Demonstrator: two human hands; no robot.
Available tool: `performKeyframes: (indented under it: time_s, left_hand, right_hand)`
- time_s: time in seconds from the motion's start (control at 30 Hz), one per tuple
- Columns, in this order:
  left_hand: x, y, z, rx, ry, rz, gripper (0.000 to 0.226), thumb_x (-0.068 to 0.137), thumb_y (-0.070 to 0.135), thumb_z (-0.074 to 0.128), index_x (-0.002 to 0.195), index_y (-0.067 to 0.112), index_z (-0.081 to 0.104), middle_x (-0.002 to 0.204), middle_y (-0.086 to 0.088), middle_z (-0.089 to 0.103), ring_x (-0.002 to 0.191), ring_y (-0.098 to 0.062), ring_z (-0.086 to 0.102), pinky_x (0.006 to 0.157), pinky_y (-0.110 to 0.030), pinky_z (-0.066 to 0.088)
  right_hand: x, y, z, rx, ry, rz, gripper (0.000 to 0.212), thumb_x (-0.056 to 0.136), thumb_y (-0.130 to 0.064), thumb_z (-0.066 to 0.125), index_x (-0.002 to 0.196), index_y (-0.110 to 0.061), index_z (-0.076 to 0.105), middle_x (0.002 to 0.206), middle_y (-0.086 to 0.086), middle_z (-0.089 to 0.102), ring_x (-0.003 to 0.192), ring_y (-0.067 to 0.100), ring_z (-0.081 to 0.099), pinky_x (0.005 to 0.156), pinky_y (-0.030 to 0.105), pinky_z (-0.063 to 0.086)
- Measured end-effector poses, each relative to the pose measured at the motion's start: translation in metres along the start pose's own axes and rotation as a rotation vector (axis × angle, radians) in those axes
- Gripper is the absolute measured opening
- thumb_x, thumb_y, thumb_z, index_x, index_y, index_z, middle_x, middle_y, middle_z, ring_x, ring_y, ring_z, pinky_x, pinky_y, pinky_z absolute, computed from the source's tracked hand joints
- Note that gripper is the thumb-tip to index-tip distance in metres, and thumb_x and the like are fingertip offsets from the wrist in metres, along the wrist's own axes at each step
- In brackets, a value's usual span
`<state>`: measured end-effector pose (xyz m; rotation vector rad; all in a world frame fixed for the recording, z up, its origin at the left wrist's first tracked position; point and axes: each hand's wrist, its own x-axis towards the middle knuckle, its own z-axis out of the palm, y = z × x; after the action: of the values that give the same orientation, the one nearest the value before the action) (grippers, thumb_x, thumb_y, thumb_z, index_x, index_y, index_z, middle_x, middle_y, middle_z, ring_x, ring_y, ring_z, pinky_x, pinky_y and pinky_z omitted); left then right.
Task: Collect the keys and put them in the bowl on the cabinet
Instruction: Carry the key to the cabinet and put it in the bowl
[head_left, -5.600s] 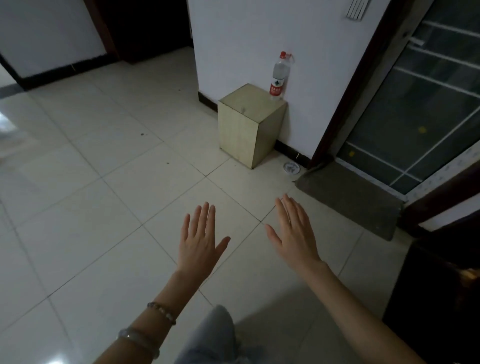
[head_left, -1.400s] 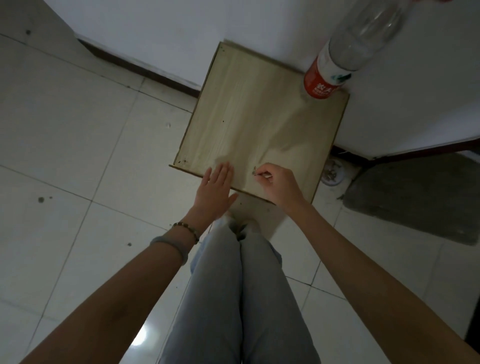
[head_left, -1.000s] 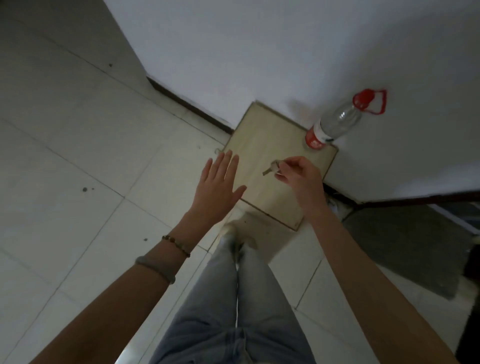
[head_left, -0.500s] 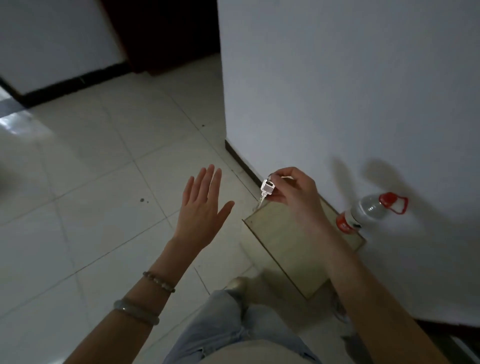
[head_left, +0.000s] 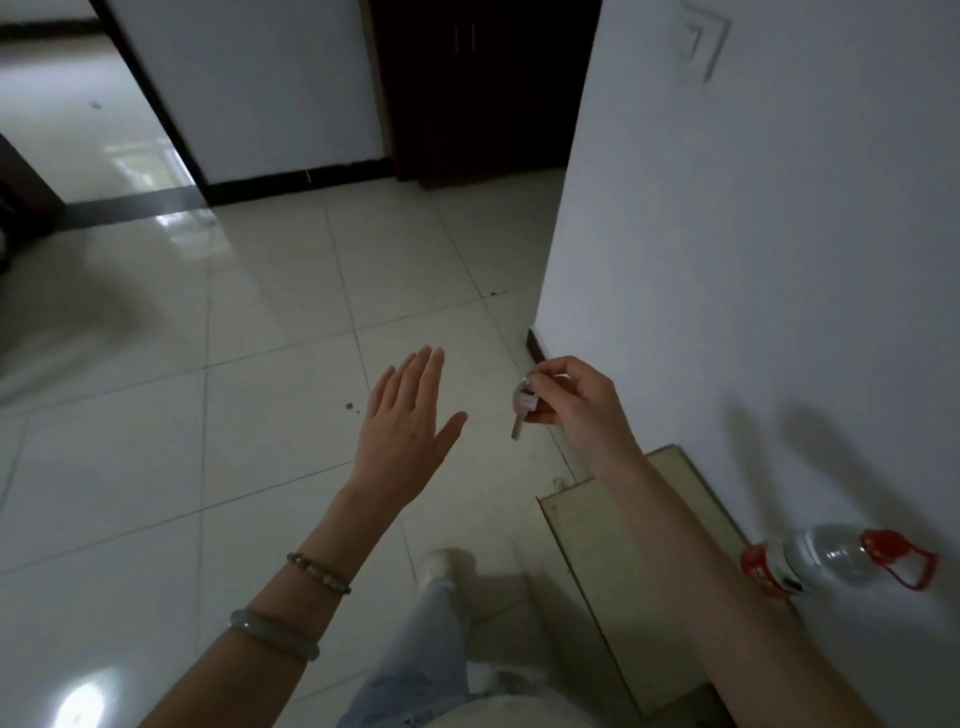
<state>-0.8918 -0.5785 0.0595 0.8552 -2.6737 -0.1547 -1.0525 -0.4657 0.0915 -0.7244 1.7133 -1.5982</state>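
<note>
The right hand (head_left: 576, 410) pinches one key (head_left: 521, 410), blade hanging down. The left hand (head_left: 410, 431) is flat open, empty. One bottle (head_left: 831, 564) stands on one box (head_left: 639, 561), near right.

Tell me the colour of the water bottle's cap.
Red, with a red carry loop, on the water bottle's cap in the head view.

Home hallway: glossy tiled floor (head_left: 260, 415), white walls (head_left: 779, 260), dark wooden door (head_left: 478, 88), wall switch (head_left: 698, 39).

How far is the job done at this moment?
Done: the key is picked up, pinched in the right hand, off the box. In hand: carrying it; the left hand is open and empty. Left: putting it in the bowl, which is not in view.
</note>
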Motion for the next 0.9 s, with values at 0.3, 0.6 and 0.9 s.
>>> performKeyframes:
  time_s: [0.3,0.6,0.9]
  left_hand:
    - [0.108,-0.097,0.006,-0.093,0.072,-0.096,0.069,0.09,0.037,0.054,0.142,0.002,0.025,0.145,-0.019,0.036,0.132,-0.032,0.035,0.107,-0.041,0.029]
    - [0.245,-0.205,0.011,-0.178,0.038,-0.095,0.069,0.091,0.041,0.05,0.143,0.005,0.022,0.148,-0.015,0.033,0.134,-0.028,0.032,0.109,-0.04,0.03]
    - [0.363,-0.271,0.032,-0.188,0.019,-0.062,0.068,0.091,0.042,0.047,0.143,0.005,0.022,0.148,-0.015,0.032,0.135,-0.028,0.03,0.11,-0.042,0.026]
  right_hand:
    - [0.137,-0.02,0.059,-0.008,-0.069,0.006,0.007,0.088,-0.004,0.054,0.087,0.001,0.059,0.074,0.009,0.063,0.07,0.018,0.065,0.066,0.029,0.059]
    - [0.295,-0.054,0.123,0.027,-0.008,0.01,0.007,0.088,-0.004,0.055,0.085,0.001,0.06,0.079,0.013,0.063,0.07,0.018,0.066,0.064,0.027,0.059]
    - [0.425,-0.07,0.151,0.052,0.043,0.015,0.009,0.087,-0.002,0.054,0.08,-0.003,0.06,0.077,0.016,0.062,0.071,0.023,0.063,0.068,0.032,0.059]
